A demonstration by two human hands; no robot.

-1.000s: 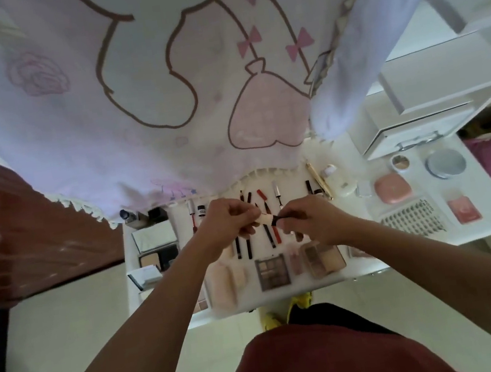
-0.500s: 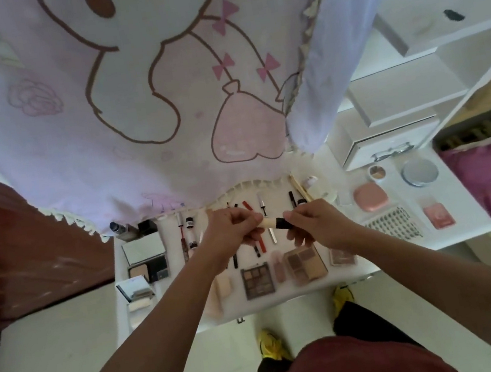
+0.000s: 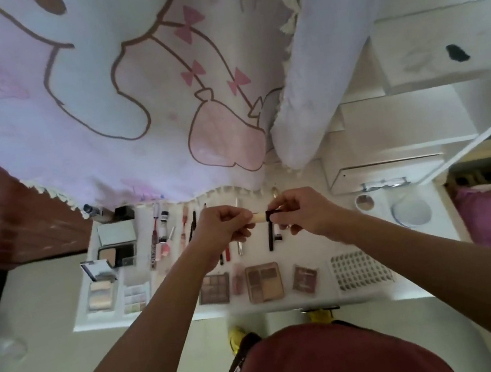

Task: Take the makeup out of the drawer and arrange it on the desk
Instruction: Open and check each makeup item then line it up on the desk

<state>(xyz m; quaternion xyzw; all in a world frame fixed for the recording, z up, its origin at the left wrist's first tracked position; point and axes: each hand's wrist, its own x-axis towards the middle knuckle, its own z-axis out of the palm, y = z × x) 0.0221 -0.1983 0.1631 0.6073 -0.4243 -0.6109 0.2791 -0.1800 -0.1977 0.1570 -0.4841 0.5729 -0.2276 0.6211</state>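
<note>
Pinching beige tube (image 3: 260,216): left hand (image 3: 222,231), right hand (image 3: 303,216).

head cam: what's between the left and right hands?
In the head view, a short beige makeup stick with a black end bridges the gap: the left hand pinches its beige end, the right hand its black end.

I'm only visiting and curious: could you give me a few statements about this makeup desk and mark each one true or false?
1. The left hand and the right hand both hold one small beige tube. True.
2. The tube lies flat on the desk. False: it is held up above it.
3. Several eyeshadow palettes lie along the desk's near edge. True.
4. The lash tray sits left of the palettes. False: it sits to their right.
</note>
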